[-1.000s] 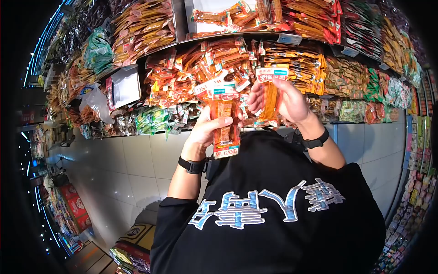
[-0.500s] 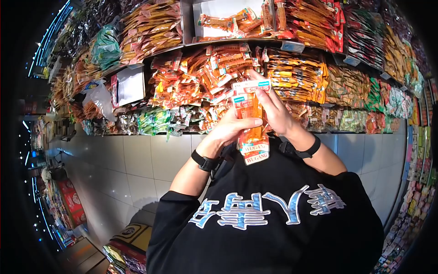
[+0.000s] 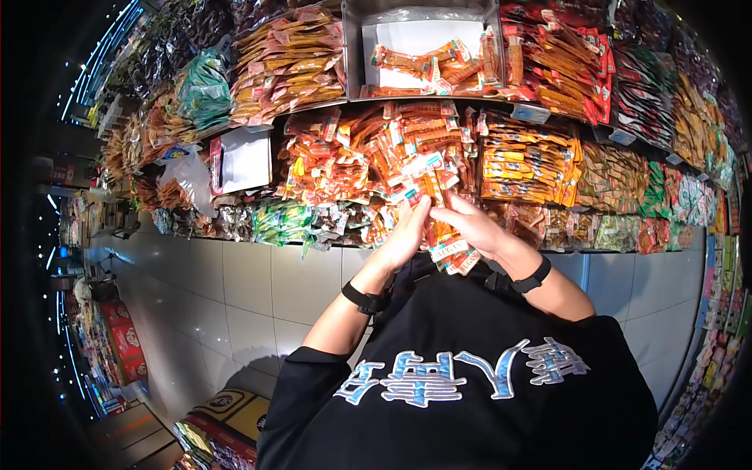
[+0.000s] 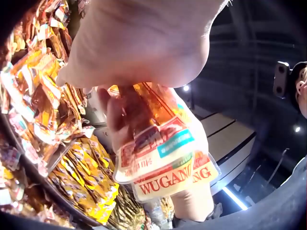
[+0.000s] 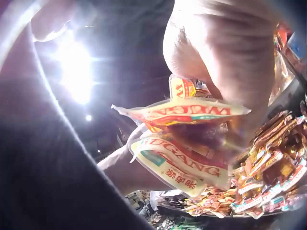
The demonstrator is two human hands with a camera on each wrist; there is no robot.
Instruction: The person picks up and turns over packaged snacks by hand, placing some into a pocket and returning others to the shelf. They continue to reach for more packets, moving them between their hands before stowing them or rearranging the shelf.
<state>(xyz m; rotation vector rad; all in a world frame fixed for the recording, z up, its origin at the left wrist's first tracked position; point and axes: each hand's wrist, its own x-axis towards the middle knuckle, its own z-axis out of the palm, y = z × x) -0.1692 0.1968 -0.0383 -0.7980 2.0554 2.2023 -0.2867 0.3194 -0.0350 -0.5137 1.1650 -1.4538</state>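
Several vacuum-sealed snack packets (image 3: 448,251) with orange-brown filling and white "WUGANG" ends are bunched between the two hands in the head view. My left hand (image 3: 404,233) holds the bundle from the left side, thumb along it. From the right, my right hand (image 3: 475,229) grips the same packets, its thumb laid across them. In the left wrist view the packet ends (image 4: 165,179) fan out below the palm, overlapping one another. The right wrist view shows the packets (image 5: 192,155) splayed apart at their ends. The fingers behind the bundle are mostly hidden.
Beyond the hands, a shelf bin holds a heap of similar packets (image 3: 329,160). Yellow packets (image 3: 525,160) lie to its right. Above is a bin with a white back panel (image 3: 419,37) and some packets. A white card (image 3: 244,160) stands at left; tiled floor (image 3: 251,274) lies below.
The right hand brought its separate packet to those in the left hand. Both hands now hold one bundle, and the head view has shifted so the shelf appears lower and farther right.
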